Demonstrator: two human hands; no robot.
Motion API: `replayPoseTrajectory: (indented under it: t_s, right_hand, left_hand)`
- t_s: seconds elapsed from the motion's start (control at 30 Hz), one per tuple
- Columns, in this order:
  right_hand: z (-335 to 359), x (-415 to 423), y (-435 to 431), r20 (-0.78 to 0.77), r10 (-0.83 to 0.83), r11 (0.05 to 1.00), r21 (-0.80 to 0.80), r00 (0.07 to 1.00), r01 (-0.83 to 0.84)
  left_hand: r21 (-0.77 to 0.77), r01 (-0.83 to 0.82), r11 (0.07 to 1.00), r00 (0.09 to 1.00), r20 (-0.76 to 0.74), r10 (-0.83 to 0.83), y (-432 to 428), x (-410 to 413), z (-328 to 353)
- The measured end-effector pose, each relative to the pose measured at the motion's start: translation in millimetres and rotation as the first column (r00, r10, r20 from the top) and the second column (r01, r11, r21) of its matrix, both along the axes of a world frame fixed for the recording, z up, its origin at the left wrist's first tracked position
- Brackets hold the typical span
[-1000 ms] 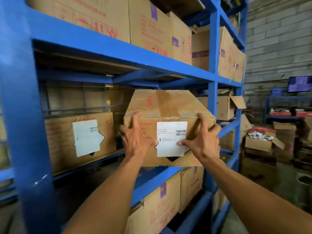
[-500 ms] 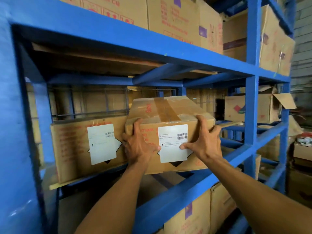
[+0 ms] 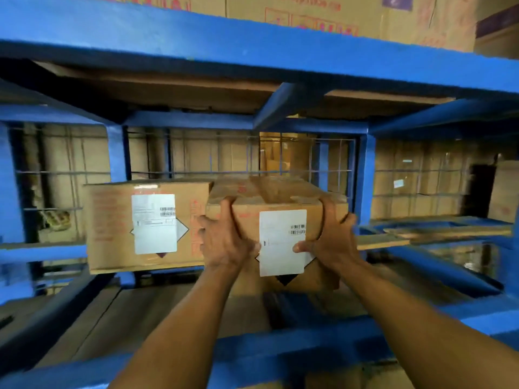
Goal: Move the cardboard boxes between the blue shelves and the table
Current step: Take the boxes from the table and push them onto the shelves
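Note:
A taped cardboard box (image 3: pixel 275 197) with a white barcode label sits inside the middle bay of the blue shelves (image 3: pixel 252 57). My left hand (image 3: pixel 224 240) grips its front left corner, fingers curled over the top edge. My right hand (image 3: pixel 328 237) grips the front right corner the same way, thumb on the label. Directly to its left stands a second labelled cardboard box (image 3: pixel 112 228), touching or nearly touching the held one. The held box's underside is hidden by my hands.
A wire mesh back (image 3: pixel 331 164) closes the bay, with more cartons behind it. Cartons fill the shelf above (image 3: pixel 309 12). A blue front rail (image 3: pixel 280 346) crosses under my forearms. Loose wooden boards (image 3: pixel 393 240) lie to the right on the shelf level.
The box has gone deeper into the bay and now sits beside the left box. The camera has come closer and faces the shelf squarely. Both hands keep their grip.

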State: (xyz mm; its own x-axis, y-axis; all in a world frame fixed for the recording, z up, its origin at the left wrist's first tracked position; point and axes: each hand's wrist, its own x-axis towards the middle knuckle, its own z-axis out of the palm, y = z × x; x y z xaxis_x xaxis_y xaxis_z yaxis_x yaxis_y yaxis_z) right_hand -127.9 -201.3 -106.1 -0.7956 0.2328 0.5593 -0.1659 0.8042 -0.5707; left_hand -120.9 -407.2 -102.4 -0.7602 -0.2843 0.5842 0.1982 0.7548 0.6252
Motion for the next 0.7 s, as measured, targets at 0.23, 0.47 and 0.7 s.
replayPoseTrajectory:
  t_s: [0.23, 0.47, 0.7]
  right_hand:
    - [-6, -38, 18, -0.158, -0.017, 0.906, 0.416, 0.987, 0.082]
    - [-8, -67, 7, -0.439, 0.17, 0.834, 0.541, 0.882, 0.108]
    - [-20, -109, 0, -0.548, 0.118, 0.836, 0.505, 0.828, 0.214]
  left_hand:
    - [-0.573, -0.271, 0.773, 0.961, -0.206, 0.184, 12, -25, 15]
    - [-0.664, -0.288, 0.69, 0.947, -0.306, 0.1, 16, -52, 0]
    - [-0.618, -0.32, 0.718, 0.92, -0.382, 0.081, 15, -88, -8]
